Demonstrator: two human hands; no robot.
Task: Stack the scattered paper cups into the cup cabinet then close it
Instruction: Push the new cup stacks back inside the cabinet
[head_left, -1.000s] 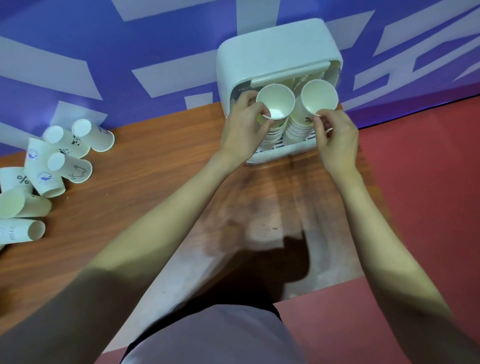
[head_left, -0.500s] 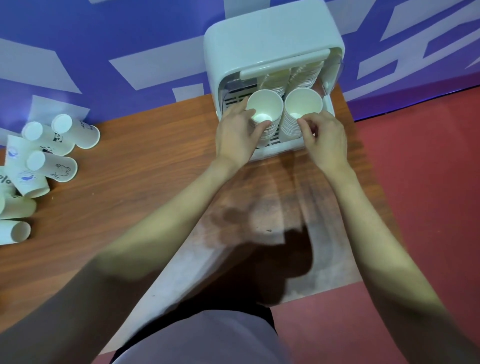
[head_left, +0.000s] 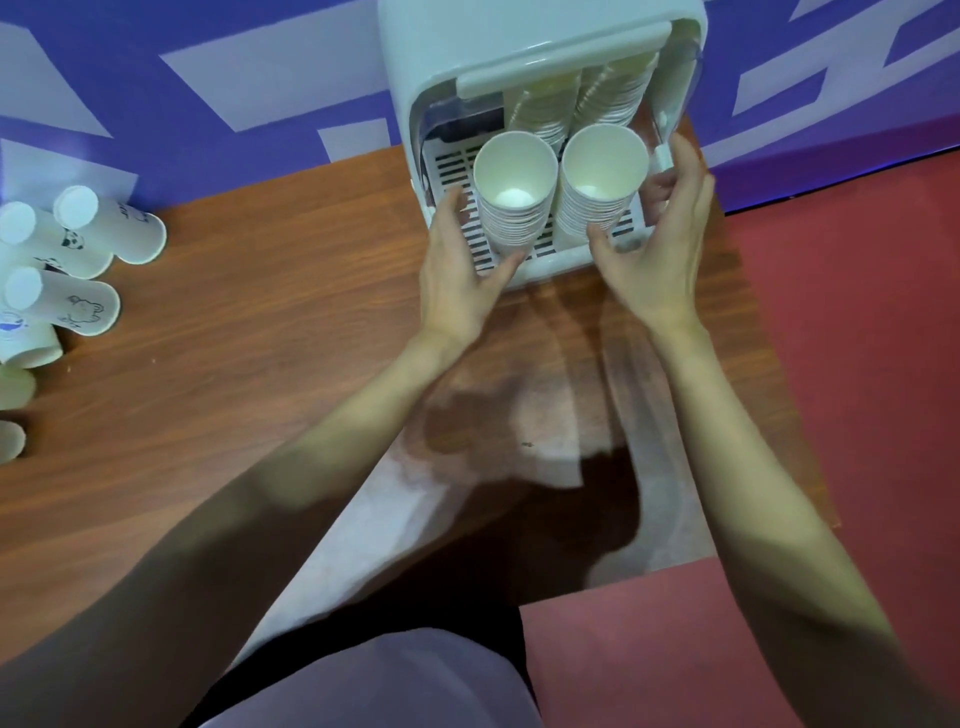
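The white cup cabinet (head_left: 519, 47) stands open at the table's far edge, its lid raised. Two tall stacks of white paper cups stand upright on its slotted floor, the left stack (head_left: 514, 208) beside the right stack (head_left: 600, 195). More stacks (head_left: 615, 91) lean behind them. My left hand (head_left: 462, 275) cups the left stack's base loosely, fingers spread with a gap on the left side. My right hand (head_left: 660, 249) flanks the right stack the same way, its thumb at the front of the base. Scattered cups (head_left: 111, 228) lie on their sides at the table's far left.
The wooden table (head_left: 249, 322) ends at its right edge just past the cabinet, over a red floor (head_left: 857, 364). A purple and white wall (head_left: 234, 78) rises behind. Some loose cups (head_left: 62, 304) show animal prints; others are cut off by the left edge.
Both hands pressed a cup down onto each front stack, then slid from the rims to the stack bases and loosened. The camera moved closer to the cabinet.
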